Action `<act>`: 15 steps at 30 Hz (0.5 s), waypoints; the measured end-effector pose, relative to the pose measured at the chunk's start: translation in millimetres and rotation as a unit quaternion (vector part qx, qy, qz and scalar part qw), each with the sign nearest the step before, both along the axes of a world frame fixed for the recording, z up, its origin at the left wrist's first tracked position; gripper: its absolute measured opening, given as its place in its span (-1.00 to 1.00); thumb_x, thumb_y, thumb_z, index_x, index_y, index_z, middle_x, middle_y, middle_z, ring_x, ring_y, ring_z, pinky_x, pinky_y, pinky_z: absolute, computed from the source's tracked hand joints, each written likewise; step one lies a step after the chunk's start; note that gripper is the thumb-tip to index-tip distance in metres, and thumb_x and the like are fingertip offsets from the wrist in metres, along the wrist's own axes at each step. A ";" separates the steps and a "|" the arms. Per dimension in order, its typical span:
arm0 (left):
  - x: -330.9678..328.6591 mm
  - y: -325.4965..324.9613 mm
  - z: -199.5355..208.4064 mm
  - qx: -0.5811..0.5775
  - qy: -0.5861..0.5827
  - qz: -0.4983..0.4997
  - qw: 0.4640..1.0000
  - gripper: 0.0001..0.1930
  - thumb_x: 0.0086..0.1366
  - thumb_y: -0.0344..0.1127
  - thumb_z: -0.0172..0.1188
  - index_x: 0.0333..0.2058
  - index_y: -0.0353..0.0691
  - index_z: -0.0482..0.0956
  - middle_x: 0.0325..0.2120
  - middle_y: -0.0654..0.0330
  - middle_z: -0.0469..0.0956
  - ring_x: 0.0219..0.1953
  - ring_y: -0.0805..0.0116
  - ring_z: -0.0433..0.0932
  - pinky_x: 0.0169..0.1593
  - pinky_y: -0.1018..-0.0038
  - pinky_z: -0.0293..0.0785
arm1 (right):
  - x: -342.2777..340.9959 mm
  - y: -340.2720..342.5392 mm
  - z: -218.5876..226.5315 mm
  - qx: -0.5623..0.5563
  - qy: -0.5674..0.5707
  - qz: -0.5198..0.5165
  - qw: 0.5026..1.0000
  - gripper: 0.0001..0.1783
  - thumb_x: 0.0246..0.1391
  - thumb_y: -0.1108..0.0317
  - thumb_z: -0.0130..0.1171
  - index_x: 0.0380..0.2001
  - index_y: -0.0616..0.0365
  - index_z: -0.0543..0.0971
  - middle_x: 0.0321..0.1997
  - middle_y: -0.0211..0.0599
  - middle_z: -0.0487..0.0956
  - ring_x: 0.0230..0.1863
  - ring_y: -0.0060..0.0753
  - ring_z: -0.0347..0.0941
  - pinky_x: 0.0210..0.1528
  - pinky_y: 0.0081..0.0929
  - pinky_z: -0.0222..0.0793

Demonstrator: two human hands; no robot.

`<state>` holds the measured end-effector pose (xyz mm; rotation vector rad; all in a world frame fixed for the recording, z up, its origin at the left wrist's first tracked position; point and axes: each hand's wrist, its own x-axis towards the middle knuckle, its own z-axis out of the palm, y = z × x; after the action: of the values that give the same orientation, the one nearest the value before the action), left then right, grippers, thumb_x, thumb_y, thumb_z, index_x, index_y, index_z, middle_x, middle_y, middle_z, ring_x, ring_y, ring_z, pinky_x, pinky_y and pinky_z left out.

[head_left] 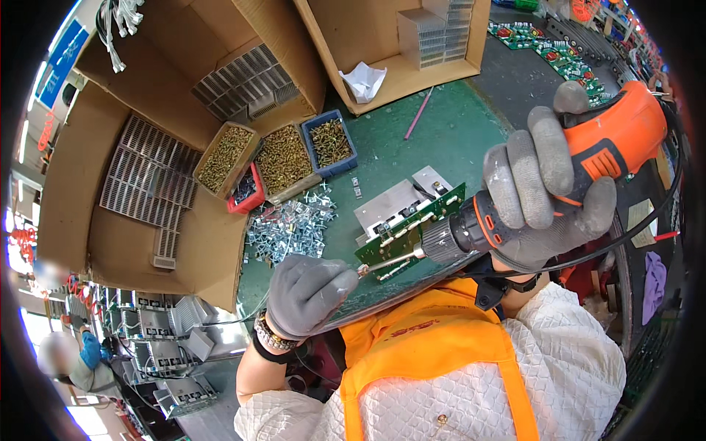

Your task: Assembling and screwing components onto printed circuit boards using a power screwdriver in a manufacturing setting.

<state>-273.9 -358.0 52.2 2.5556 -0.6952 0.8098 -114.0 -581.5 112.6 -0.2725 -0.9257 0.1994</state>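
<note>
My right hand (551, 169), in a grey work glove, is wrapped round an orange and black power screwdriver (621, 136). Its long bit (393, 262) points left toward my left hand (309, 294), also gloved. There the fingers are closed, pinched beside the bit's tip, where a tiny brassy piece shows, too small to name surely. Just behind the bit, a green circuit board (434, 214) stands tilted on edge, with a silvery metal heat sink (387, 206) along its far side. The screwdriver's nose hides part of the board.
Loose metal clips (290, 226) lie in a heap beyond my left hand. Behind them stand a brass-screw tray (283, 165), a blue screw bin (331, 143) and a red bin (248, 191). Cardboard boxes (213, 257) hold finned metal parts. A black cable (640, 224) trails from the screwdriver.
</note>
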 end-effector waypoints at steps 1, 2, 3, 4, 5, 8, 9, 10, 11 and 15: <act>0.0 -0.3 0.1 0.007 -0.002 -0.013 1.000 -0.70 -0.15 -0.47 0.31 -0.33 -0.13 0.57 -0.43 0.27 0.55 -0.45 0.29 0.54 -0.41 0.42 0.38 | -0.4 0.5 -0.1 0.000 0.000 0.000 1.000 -0.31 0.13 0.26 0.24 0.22 0.26 0.17 -0.43 -0.40 0.43 -0.61 -0.64 0.41 -0.60 -0.61 0.39; -0.1 -0.5 0.3 0.004 -0.006 -0.015 1.000 -0.70 -0.15 -0.47 0.31 -0.33 -0.13 0.57 -0.43 0.27 0.55 -0.45 0.29 0.54 -0.41 0.42 0.38 | -0.7 0.9 -0.4 0.000 0.001 0.001 1.000 -0.31 0.13 0.26 0.24 0.22 0.26 0.16 -0.43 -0.40 0.43 -0.62 -0.65 0.40 -0.60 -0.61 0.39; 0.0 -0.8 0.5 0.008 -0.004 -0.024 1.000 -0.70 -0.14 -0.46 0.31 -0.33 -0.13 0.57 -0.42 0.26 0.56 -0.44 0.29 0.54 -0.41 0.42 0.38 | -0.9 0.9 -0.4 -0.005 -0.002 0.004 1.000 -0.31 0.14 0.24 0.23 0.22 0.26 0.17 -0.44 -0.42 0.42 -0.63 -0.65 0.39 -0.62 -0.62 0.37; -0.1 -1.3 0.6 0.012 0.003 -0.030 0.999 -0.70 -0.13 -0.45 0.31 -0.33 -0.13 0.57 -0.41 0.25 0.56 -0.44 0.29 0.55 -0.41 0.42 0.38 | -0.9 1.0 -0.4 -0.009 -0.004 0.004 1.000 -0.32 0.14 0.23 0.22 0.21 0.26 0.18 -0.44 -0.42 0.41 -0.64 -0.65 0.38 -0.63 -0.62 0.36; -0.2 -1.8 0.7 0.010 -0.003 -0.037 0.999 -0.70 -0.13 -0.45 0.31 -0.33 -0.13 0.57 -0.41 0.25 0.56 -0.44 0.29 0.55 -0.41 0.42 0.38 | -0.9 0.9 -0.3 -0.012 -0.007 0.004 1.000 -0.32 0.15 0.22 0.22 0.21 0.26 0.18 -0.45 -0.43 0.41 -0.65 -0.65 0.37 -0.63 -0.62 0.35; -0.9 -2.8 0.5 0.039 -0.012 -0.042 0.998 -0.72 -0.11 -0.43 0.32 -0.33 -0.13 0.56 -0.41 0.23 0.57 -0.44 0.28 0.55 -0.41 0.41 0.38 | -0.4 2.0 -0.1 -0.040 0.017 0.017 0.999 -0.35 0.18 0.14 0.16 0.20 0.26 0.21 -0.44 -0.45 0.40 -0.64 -0.67 0.36 -0.64 -0.65 0.32; -0.9 -2.7 0.3 0.048 -0.026 -0.048 0.997 -0.73 -0.07 -0.40 0.27 -0.30 -0.15 0.56 -0.39 0.23 0.56 -0.43 0.30 0.55 -0.42 0.44 0.38 | -0.5 2.4 0.1 -0.041 0.014 0.010 0.999 -0.35 0.19 0.12 0.14 0.20 0.26 0.22 -0.43 -0.46 0.39 -0.64 -0.68 0.36 -0.64 -0.66 0.32; -1.2 -2.7 0.0 0.057 -0.039 -0.053 0.996 -0.73 -0.03 -0.37 0.23 -0.27 -0.17 0.56 -0.37 0.22 0.56 -0.41 0.32 0.56 -0.44 0.46 0.38 | 0.0 2.9 0.5 -0.044 0.020 -0.006 0.999 -0.35 0.18 0.11 0.14 0.20 0.27 0.22 -0.43 -0.46 0.39 -0.62 -0.68 0.37 -0.64 -0.66 0.32; -1.4 -2.8 -0.5 0.056 -0.040 -0.053 0.996 -0.73 -0.03 -0.37 0.23 -0.27 -0.17 0.56 -0.37 0.22 0.56 -0.41 0.32 0.56 -0.44 0.46 0.38 | -0.2 2.8 1.2 -0.055 0.026 -0.024 0.998 -0.35 0.18 0.11 0.14 0.20 0.27 0.23 -0.43 -0.46 0.39 -0.61 -0.68 0.37 -0.63 -0.65 0.33; -3.1 -2.9 -1.4 0.058 -0.050 -0.049 0.996 -0.72 -0.05 -0.36 0.23 -0.27 -0.17 0.56 -0.37 0.22 0.57 -0.41 0.32 0.57 -0.45 0.46 0.39 | -0.7 1.9 4.2 -0.052 0.010 -0.013 0.999 -0.35 0.18 0.11 0.13 0.19 0.29 0.24 -0.43 -0.47 0.39 -0.59 -0.70 0.38 -0.61 -0.65 0.36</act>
<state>-277.1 -360.9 50.9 2.5730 -0.9163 0.8933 -114.7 -579.5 116.7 -0.3768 -0.8931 0.2268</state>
